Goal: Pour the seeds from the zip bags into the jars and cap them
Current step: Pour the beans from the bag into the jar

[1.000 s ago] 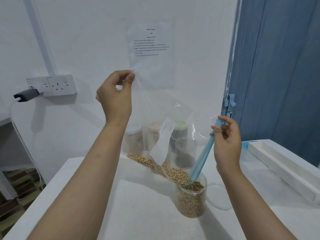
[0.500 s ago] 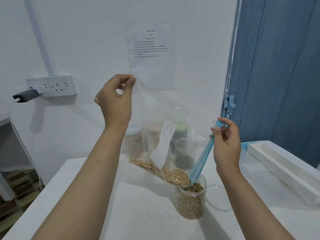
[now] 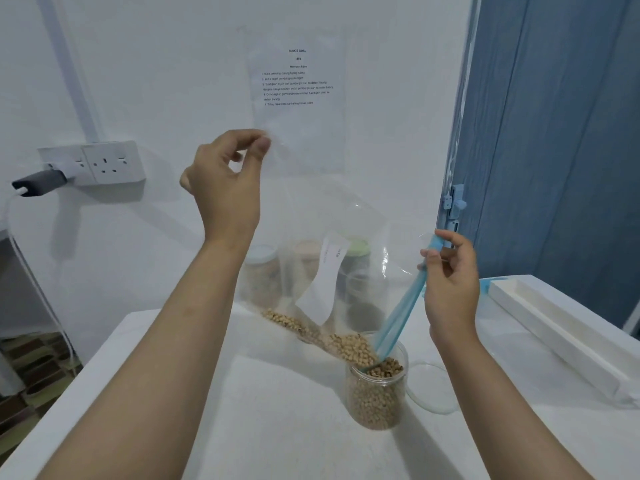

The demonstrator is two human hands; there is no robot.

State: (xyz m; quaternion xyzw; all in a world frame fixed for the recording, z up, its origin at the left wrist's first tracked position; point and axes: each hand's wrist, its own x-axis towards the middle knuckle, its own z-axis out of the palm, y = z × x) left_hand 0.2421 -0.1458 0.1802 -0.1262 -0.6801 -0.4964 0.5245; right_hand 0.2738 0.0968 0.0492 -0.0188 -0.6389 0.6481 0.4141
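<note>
**Ana:** Fingertips (image 3: pixel 264 144) of the left hand (image 3: pixel 225 181) pinch the bottom corner of the zip bag (image 3: pixel 311 209) up high, and that corner sits higher than a second ago. The right hand (image 3: pixel 450 282) pinches the blue zip edge (image 3: pixel 398 323), steering the mouth into the open jar (image 3: pixel 377 393).

**Ben:** Right, and the seeds (image 3: pixel 346 344) have slid closer to the mouth. Only a thin trail lies along the lower fold, while the jar looks nearly full.

**Ana:** So the pour is close to done, by my reading. A few stragglers near the white label (image 3: pixel 325 282) may need a shake.

**Ben:** Its clear lid (image 3: pixel 436 393) lies on the white table (image 3: pixel 242 427) just right of the jar, not yet fitted. More jars (image 3: pixel 259 278) stand behind, blurred through the plastic.
</note>
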